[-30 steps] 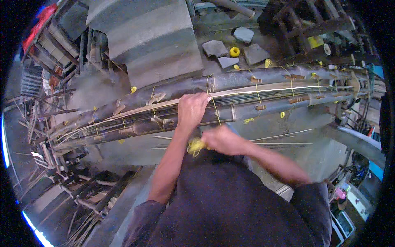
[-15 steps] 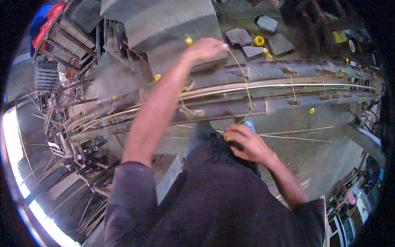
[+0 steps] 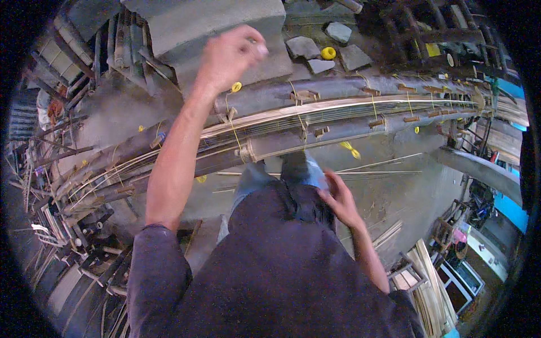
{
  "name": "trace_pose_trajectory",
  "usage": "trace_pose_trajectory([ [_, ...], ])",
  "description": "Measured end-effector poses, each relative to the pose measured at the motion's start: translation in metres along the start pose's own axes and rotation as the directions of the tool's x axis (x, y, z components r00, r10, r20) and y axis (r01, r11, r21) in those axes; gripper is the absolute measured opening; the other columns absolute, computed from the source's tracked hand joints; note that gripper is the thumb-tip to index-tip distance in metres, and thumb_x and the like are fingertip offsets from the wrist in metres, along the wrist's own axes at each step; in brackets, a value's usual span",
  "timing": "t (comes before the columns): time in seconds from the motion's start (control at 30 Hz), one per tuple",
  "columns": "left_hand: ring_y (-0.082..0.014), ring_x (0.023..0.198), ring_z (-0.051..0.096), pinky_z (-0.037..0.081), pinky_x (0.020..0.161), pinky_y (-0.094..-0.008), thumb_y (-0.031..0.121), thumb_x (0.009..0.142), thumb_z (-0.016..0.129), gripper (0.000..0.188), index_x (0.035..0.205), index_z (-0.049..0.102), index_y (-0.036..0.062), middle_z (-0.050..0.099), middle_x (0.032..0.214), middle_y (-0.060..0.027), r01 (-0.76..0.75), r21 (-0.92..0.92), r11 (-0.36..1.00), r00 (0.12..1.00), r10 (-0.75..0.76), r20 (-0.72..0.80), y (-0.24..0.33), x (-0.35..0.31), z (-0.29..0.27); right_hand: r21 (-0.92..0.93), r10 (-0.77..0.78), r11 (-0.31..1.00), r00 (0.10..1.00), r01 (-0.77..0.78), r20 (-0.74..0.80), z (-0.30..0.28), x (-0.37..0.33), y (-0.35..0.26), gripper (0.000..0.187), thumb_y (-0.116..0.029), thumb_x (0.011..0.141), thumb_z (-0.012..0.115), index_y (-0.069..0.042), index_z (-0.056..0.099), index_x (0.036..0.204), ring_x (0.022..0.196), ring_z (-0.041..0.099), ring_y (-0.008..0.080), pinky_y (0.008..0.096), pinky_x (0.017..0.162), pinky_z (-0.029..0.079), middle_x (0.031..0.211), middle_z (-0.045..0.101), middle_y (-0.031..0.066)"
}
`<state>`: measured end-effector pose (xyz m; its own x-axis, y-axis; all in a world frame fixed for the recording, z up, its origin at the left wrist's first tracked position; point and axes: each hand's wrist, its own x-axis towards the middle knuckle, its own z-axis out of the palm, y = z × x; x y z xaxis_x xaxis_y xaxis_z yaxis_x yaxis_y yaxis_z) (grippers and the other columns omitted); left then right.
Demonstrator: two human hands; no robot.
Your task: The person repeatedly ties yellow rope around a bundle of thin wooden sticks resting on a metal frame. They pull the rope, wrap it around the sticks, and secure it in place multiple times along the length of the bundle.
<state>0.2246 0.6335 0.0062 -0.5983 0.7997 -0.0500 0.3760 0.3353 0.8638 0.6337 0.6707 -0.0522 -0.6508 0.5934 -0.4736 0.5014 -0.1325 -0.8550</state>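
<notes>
My left hand (image 3: 234, 56) is raised beyond the far side of two long dark poles, fingers curled and smeared by motion; whether it holds anything is unclear. Near my thigh, my right hand (image 3: 340, 201) has its thumb and fingers apart, with nothing seen in it. Between the far pole (image 3: 338, 87) and the near pole (image 3: 349, 127) runs a bundle of long thin pale strips (image 3: 321, 111). Thin yellow cords cross the poles at intervals, with small wooden pegs (image 3: 305, 96) beside some of them. A yellow cord bundle (image 3: 350, 150) shows just on my side of the near pole.
A yellow cord roll (image 3: 328, 53) lies among flat stones (image 3: 355, 57) beyond the poles. A pale slab (image 3: 220, 25) is at the far left. Loose thin sticks (image 3: 383, 169) lie on the floor to my right. Wooden racks (image 3: 110, 256) crowd the left side.
The yellow cord stretched from my left hand is no longer seen there. My right hand has opened and left the yellow cord bundle, now by the near pole. The view has shifted.
</notes>
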Motion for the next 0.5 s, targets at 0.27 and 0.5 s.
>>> trace_pose_trajectory([
  [0.27, -0.0385, 0.089, 0.063, 0.049, 0.08, -0.0501, 0.029, 0.089, 0.057, 0.028, 0.104, 0.065, 0.0063, 0.067, 0.095, -0.0177, -0.078, 0.31, 0.947, 0.997, 0.078, 0.012, -0.003, -0.095, 0.09, -0.449, -0.277, 0.769, 0.87, 0.455, 0.408, -0.024, 0.047, -0.178, 0.012, -0.013, 0.087, 0.065, -0.007, 0.07, 0.096, 0.087, 0.064, 0.0261, 0.0356, 0.076, 0.05, 0.083, 0.065, 0.0097],
  [0.5, -0.0304, 0.077, 0.064, 0.044, 0.067, -0.0448, 0.023, 0.088, 0.058, 0.017, 0.081, 0.066, 0.0089, 0.067, 0.081, -0.0122, -0.061, 0.405, 0.912, 0.953, 0.174, -0.249, -0.012, -0.1, 0.129, -0.5, -0.51, 0.313, 0.587, 0.808, 0.629, 0.088, 0.217, -0.289, 0.041, -0.036, 0.096, 0.049, 0.0, 0.063, 0.082, 0.071, 0.062, 0.0339, 0.045, 0.062, 0.046, 0.078, 0.062, 0.0166],
])
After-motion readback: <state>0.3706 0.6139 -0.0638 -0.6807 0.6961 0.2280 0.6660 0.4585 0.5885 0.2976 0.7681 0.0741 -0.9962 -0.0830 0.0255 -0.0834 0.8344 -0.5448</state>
